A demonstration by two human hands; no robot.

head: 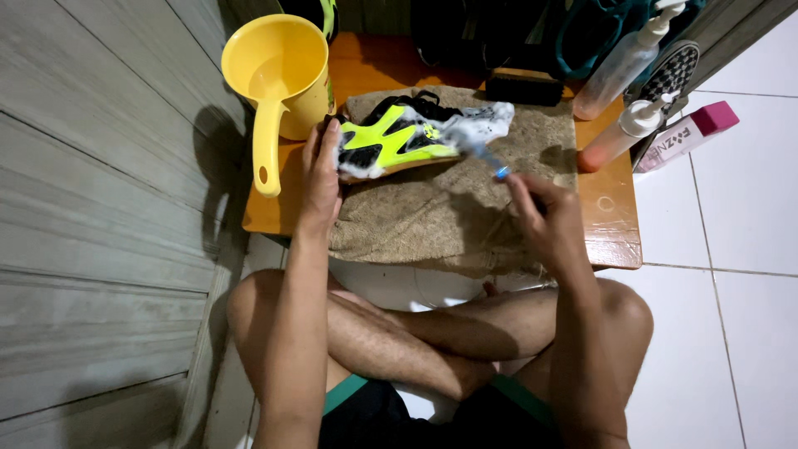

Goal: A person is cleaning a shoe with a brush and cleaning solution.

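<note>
On the low wooden table, left to right, all placed from the shoe:

Scoop: yellow plastic dipper, just left of the shoe's heel, handle hanging over the table edge.
Left hand: fingers curled round the shoe's heel end, gripping it.
Shoe: neon yellow and black sneaker, lying sideways on a tan towel, toe covered in white foam.
Brush: small blue-handled brush, bristles at the foamy toe.
Right hand: fingers pinched shut on the brush handle.
Bottles: two pump bottles, well right of the toe.
</note>
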